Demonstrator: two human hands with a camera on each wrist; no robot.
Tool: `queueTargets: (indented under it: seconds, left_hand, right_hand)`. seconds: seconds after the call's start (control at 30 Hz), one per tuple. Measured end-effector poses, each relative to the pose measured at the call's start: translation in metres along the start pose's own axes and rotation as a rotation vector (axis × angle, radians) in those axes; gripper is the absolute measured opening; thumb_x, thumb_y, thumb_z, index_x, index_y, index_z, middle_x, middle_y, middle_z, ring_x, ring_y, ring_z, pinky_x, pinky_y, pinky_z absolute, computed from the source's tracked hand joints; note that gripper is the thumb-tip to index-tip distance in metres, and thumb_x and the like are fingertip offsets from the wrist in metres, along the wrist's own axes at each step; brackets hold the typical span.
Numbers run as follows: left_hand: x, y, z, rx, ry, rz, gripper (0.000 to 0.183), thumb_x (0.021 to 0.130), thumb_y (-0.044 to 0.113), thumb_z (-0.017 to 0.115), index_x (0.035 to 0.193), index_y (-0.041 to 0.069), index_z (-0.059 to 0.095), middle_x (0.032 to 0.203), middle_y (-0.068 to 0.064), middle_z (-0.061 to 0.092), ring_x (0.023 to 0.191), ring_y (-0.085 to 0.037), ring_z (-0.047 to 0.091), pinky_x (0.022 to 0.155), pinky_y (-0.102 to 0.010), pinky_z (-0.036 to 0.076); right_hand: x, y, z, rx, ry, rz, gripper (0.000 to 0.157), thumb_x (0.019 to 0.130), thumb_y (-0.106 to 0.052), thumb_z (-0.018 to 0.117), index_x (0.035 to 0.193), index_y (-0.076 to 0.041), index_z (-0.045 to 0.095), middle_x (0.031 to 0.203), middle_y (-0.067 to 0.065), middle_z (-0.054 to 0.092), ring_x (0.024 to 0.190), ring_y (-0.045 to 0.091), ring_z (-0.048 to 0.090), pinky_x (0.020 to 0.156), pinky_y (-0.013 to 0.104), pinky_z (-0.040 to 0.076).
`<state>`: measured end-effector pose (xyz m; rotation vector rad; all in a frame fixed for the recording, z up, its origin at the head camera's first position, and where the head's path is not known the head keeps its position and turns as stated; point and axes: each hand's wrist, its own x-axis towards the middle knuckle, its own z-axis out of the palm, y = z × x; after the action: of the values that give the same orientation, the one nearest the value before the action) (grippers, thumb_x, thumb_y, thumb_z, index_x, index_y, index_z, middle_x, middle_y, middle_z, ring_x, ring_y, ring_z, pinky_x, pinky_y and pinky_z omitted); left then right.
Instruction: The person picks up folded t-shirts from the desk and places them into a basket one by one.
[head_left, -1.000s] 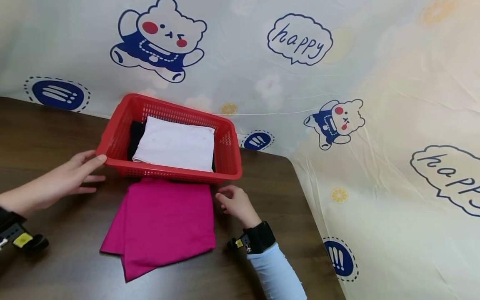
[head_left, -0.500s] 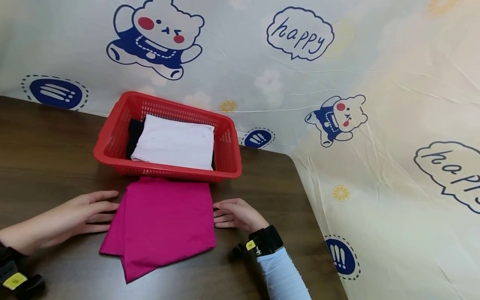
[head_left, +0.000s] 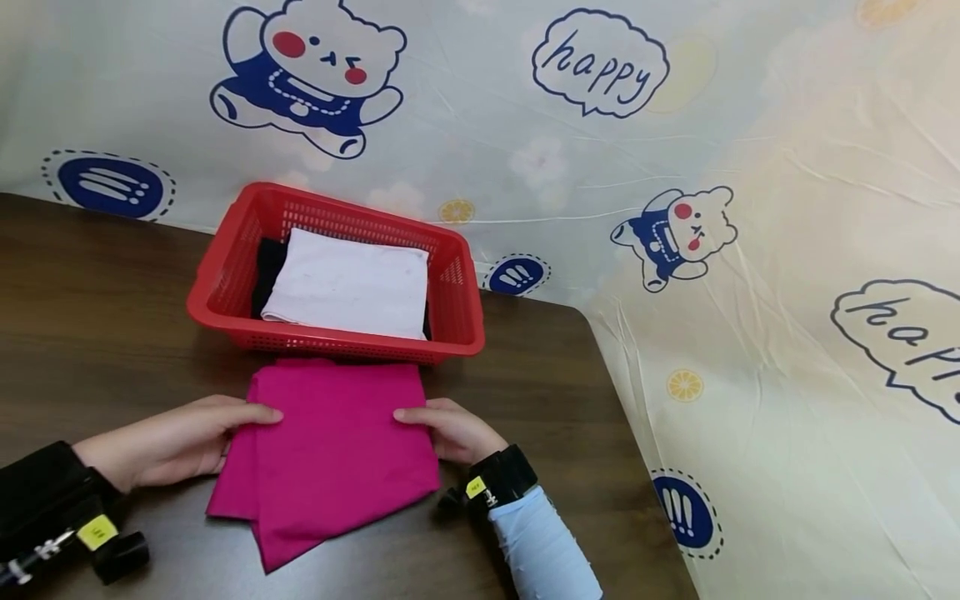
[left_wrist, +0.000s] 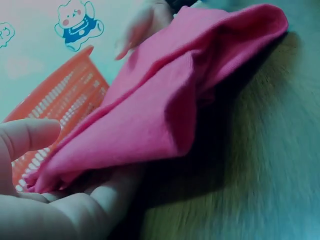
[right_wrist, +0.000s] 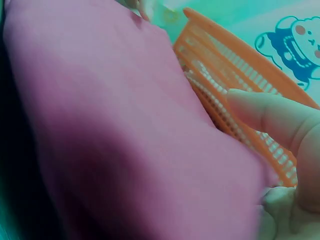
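Observation:
A folded magenta cloth (head_left: 341,454) lies in front of the basket, with a corner jutting toward the near side. My left hand (head_left: 180,437) holds its left edge, thumb over the top and the other fingers tucked under. On the opposite edge my right hand (head_left: 461,432) has the same hold, its thumb over the cloth. The left wrist view shows the cloth (left_wrist: 135,110) sagging in folds above the tabletop, with the left fingers (left_wrist: 115,195) beneath it. In the right wrist view the cloth (right_wrist: 120,110) fills much of the picture, and the right fingers are mostly hidden under it.
Just behind the cloth stands a red plastic basket (head_left: 337,340) holding a folded white cloth (head_left: 348,283) over something black (head_left: 270,271). The brown wooden table (head_left: 97,333) meets a printed curtain (head_left: 465,100) at the back and right.
My left hand has come down from the basket's corner to the cloth's left edge. Both hands have slid under the edges with thumbs on top, and the cloth has shifted slightly.

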<state>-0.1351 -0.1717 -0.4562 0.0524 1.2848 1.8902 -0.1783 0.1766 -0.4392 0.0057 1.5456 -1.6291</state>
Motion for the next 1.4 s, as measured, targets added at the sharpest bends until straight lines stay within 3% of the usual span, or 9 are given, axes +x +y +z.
queueTargets:
  seconds: [0.3,0.67,0.87,1.03,1.23,1.4]
  left_hand:
    - [0.018,-0.005,0.026,0.026,0.063,-0.027,0.061,0.1,0.022,0.062,0.145,0.001,0.025,0.114,-0.011,0.069,0.103,-0.027,0.07,0.09,-0.045,0.058]
    - [0.016,-0.006,0.015,0.052,0.064,-0.042,0.066,0.1,0.015,0.062,0.147,-0.004,0.019,0.113,-0.01,0.066,0.103,-0.025,0.069,0.089,-0.043,0.058]
    - [0.016,-0.008,0.014,0.066,0.045,-0.022,0.066,0.1,0.015,0.062,0.147,-0.003,0.019,0.116,-0.01,0.065,0.104,-0.025,0.069,0.09,-0.042,0.058]
    - [0.011,-0.007,0.016,0.138,0.049,-0.02,0.076,0.1,0.018,0.063,0.15,-0.005,0.011,0.122,-0.01,0.06,0.106,-0.023,0.066,0.09,-0.039,0.057]
    - [-0.004,0.007,0.02,0.222,-0.013,0.01,0.076,0.101,0.017,0.062,0.151,-0.009,0.011,0.127,-0.011,0.057,0.111,-0.024,0.063,0.092,-0.041,0.056]
    - [-0.018,0.04,0.028,0.291,-0.079,0.076,0.069,0.102,0.015,0.059,0.151,-0.006,0.014,0.13,-0.015,0.054,0.114,-0.029,0.062,0.093,-0.045,0.056]
  right_hand:
    - [0.014,0.007,0.018,0.043,-0.023,0.012,0.019,0.1,-0.016,0.06,0.119,-0.014,0.059,0.106,0.001,0.069,0.094,0.013,0.07,0.081,0.031,0.06]
    - [0.011,0.014,0.014,0.097,-0.02,-0.016,0.022,0.102,-0.006,0.053,0.123,-0.012,0.056,0.109,0.001,0.068,0.096,0.013,0.071,0.081,0.033,0.061]
    - [0.001,0.017,0.012,0.089,-0.017,-0.022,0.023,0.103,-0.006,0.052,0.125,-0.011,0.056,0.107,0.003,0.069,0.094,0.014,0.071,0.079,0.034,0.061]
    - [-0.011,0.017,0.017,0.096,-0.043,-0.025,0.028,0.103,-0.006,0.051,0.131,-0.009,0.052,0.111,0.003,0.068,0.097,0.015,0.071,0.081,0.036,0.061]
    - [-0.029,0.006,0.025,0.11,-0.116,-0.066,0.032,0.103,-0.003,0.05,0.135,-0.009,0.048,0.117,0.003,0.064,0.104,0.016,0.069,0.084,0.035,0.06]
    - [-0.048,-0.021,0.03,0.104,-0.179,-0.155,0.036,0.103,-0.003,0.05,0.138,-0.009,0.044,0.122,0.006,0.059,0.109,0.018,0.066,0.087,0.035,0.059]
